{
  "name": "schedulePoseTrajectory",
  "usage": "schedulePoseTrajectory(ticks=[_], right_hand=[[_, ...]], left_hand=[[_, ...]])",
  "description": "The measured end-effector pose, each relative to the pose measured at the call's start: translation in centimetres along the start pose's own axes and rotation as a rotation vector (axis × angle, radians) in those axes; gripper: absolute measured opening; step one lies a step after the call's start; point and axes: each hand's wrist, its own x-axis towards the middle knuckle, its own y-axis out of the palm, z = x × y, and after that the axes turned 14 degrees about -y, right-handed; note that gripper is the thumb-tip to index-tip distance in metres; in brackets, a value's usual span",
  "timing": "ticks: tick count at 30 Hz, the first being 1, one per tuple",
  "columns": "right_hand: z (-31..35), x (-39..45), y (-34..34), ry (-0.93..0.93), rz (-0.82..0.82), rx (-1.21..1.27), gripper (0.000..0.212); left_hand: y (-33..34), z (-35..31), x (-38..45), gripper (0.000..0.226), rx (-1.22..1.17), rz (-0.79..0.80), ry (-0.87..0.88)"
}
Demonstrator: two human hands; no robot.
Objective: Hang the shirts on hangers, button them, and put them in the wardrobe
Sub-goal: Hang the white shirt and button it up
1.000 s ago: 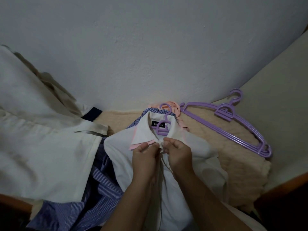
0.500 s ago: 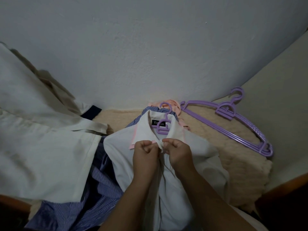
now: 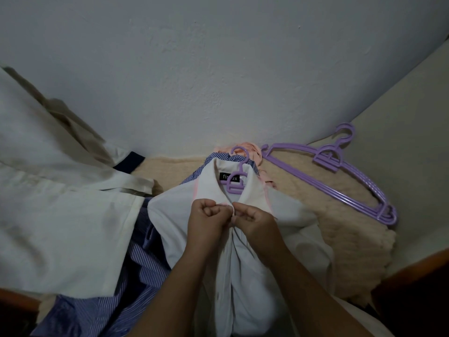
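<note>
Hands [image 3: 206, 221] tighter now, pinching shirt [image 3: 175, 227] placket.

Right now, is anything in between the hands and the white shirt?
No. Both the left hand and the right hand already pinch the white shirt just below its collar, so nothing visible sits between them.

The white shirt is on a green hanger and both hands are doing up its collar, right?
Not quite. The head view shows the white shirt on a purple hanger, not a green one. The left hand and right hand do both pinch its front just below the collar.
</note>
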Motion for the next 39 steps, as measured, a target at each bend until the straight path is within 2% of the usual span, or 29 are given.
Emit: schedulePoseTrajectory(ticks=[2, 6, 14, 21, 26, 30, 32, 34, 36, 39], right_hand=[[-0.1, 0.1, -0.1, -0.001, 0.015, 0.018, 0.036], [0.0, 0.3, -0.1, -0.040, -0.004, 0.002, 0.028], [-0.9, 0.8, 1.0, -0.192, -0.162, -0.343, 0.019], [-1.1, 1.0, 1.0, -0.267, -0.160, -0.416, 0.017], [-1.1, 0.9, 1.0, -0.231, -0.145, -0.382, 0.014], [-1.2, 1.5, 0.7, -0.070, -0.137, -0.256, 0.016], [-1.1, 1.6, 0.6, -0.035, -0.163, -0.212, 0.016], [-1.1, 1.5, 0.5, -0.082, -0.186, -0.243, 0.016], [-1.2, 1.1, 0.5, -0.136, -0.194, -0.231, 0.014], [-1.7, 0.0, 0.2, -0.133, -0.181, -0.177, 0.020]], left_hand=[[0.0, -0.1, 0.1, 0.027, -0.010, 0.002, 0.009], [-0.1, -0.1, 0.3, 0.023, -0.062, 0.046, -0.001], [0.1, 0.3, 0.0, 0.029, 0.013, 0.077, 0.054], [-0.3, 0.4, 0.7, 0.030, 0.117, 0.065, 0.060], [-0.9, 0.1, 1.3, 0.023, 0.170, 0.088, 0.008], [-0.9, -0.1, 1.3, 0.018, 0.152, 0.146, 0.000], [-0.8, -0.1, 1.5, 0.020, 0.072, 0.207, -0.044], [-0.5, 0.1, 1.9, 0.025, -0.105, 0.252, -0.138], [-0.3, 0.3, 2.0, 0.029, -0.224, 0.215, -0.197], [-0.3, 0.8, 1.4, 0.023, -0.130, 0.093, -0.140]])
